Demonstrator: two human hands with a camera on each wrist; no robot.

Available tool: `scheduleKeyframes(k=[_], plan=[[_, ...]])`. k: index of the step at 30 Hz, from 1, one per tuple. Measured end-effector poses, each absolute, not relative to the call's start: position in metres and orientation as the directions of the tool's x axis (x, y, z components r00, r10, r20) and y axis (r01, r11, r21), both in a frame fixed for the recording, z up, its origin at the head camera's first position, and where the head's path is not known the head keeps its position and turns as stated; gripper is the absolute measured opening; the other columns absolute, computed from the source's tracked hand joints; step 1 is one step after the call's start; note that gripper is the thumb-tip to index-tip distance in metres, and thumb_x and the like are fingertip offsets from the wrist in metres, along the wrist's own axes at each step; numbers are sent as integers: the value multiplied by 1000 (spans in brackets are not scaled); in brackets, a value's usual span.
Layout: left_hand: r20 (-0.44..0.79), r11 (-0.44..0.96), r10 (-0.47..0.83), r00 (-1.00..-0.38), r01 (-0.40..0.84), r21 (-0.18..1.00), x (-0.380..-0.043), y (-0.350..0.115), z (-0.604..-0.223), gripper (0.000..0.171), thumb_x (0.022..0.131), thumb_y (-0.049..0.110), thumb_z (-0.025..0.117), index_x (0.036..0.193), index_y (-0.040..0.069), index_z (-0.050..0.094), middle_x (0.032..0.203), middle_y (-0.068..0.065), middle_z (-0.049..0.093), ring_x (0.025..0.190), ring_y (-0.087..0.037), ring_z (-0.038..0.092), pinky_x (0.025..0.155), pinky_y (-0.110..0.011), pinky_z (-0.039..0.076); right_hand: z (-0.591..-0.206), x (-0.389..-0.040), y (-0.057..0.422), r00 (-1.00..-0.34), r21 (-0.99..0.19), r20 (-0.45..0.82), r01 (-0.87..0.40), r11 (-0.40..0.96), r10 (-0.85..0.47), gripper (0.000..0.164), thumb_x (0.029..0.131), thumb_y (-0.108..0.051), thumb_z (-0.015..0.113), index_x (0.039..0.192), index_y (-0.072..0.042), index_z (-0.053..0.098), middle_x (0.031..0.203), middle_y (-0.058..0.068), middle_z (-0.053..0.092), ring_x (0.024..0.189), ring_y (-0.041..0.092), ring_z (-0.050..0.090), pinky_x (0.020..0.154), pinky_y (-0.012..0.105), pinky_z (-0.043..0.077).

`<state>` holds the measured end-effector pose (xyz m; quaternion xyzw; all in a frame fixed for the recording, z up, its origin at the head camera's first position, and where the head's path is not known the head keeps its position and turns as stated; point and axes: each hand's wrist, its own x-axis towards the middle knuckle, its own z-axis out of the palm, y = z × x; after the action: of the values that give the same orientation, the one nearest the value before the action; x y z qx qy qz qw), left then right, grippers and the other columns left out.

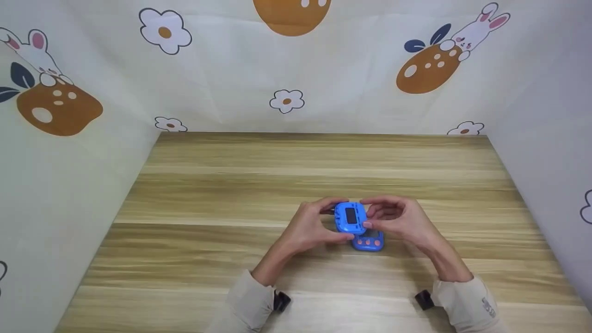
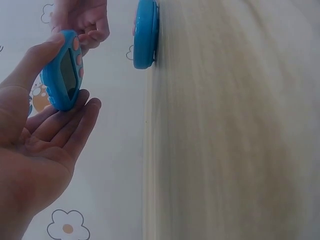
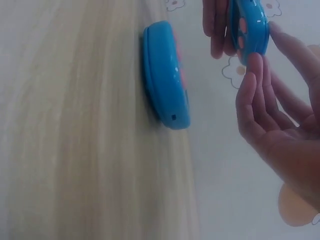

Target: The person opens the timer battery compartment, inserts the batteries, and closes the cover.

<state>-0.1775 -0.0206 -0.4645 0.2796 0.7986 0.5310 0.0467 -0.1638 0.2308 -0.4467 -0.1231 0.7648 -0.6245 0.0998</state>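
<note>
Both hands hold a small blue digital timer (image 1: 351,216) above the table, its back with a dark rectangle turned up to the head view. My left hand (image 1: 305,226) pinches it by opposite edges between thumb and fingers. On the other side, my right hand (image 1: 404,219) has thumb and fingertips on its edge. The left wrist view shows the screen and pinkish buttons on the face of this held timer (image 2: 66,72). Beneath it, a second blue timer (image 1: 368,245) with orange buttons lies face up on the table, partly hidden by the held one.
The wood-grain table (image 1: 208,194) spreads around the hands. Pale cloth walls (image 1: 222,78) printed with flowers, rabbits and orange fruit stand at its back and sides. Black straps (image 1: 281,301) show at the cuffs of the light sleeves (image 1: 247,300).
</note>
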Motion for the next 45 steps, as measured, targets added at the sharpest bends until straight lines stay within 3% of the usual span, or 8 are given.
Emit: scheduleKeyframes(k=[5,16,27,36,41,45], plan=[[210,297,496,-843,392,871,-177,-20,-464,70,67,38,91,127,12,63,119,3,67,103,-12,65,91,-41,51,-446,-163,231,-947,-980,-48,-17,199,-316,48,76,-16,86,120,-9,68,97,18,67,87,33,67,76,35,56],[183,319,493,-850,373,871,-176,-20,-463,71,69,38,90,129,13,62,120,3,66,103,-13,64,91,-41,51,-439,-159,224,-958,-974,-128,73,213,-258,53,75,-15,87,122,-4,66,97,19,68,86,32,67,76,35,56],[214,304,490,-845,396,866,-177,-20,-464,70,69,40,89,127,12,63,119,3,67,103,-12,64,91,-39,51,-440,-159,222,-948,-974,-225,215,68,-226,53,79,-12,83,125,2,63,101,21,69,84,28,68,81,44,55],[229,292,486,-844,403,867,-177,-20,-463,70,69,40,89,127,12,63,119,5,66,103,-11,64,91,-39,51,-441,-160,221,-954,-977,-215,208,58,-209,49,78,-14,84,122,0,66,104,22,67,87,29,66,83,45,55],[262,236,481,-837,411,881,-178,-20,-463,69,68,37,90,126,11,63,118,5,67,103,-10,64,91,-43,51,-446,-163,226,-951,-980,-196,200,8,-241,42,83,-11,79,122,0,68,113,18,67,97,27,63,87,41,53],[253,222,475,-843,393,892,-178,-21,-462,71,67,39,90,126,11,63,119,5,66,104,-10,63,92,-44,50,-450,-166,229,-938,-977,-202,215,-15,-283,43,86,-11,76,126,-3,66,113,20,63,96,29,65,90,46,51]])
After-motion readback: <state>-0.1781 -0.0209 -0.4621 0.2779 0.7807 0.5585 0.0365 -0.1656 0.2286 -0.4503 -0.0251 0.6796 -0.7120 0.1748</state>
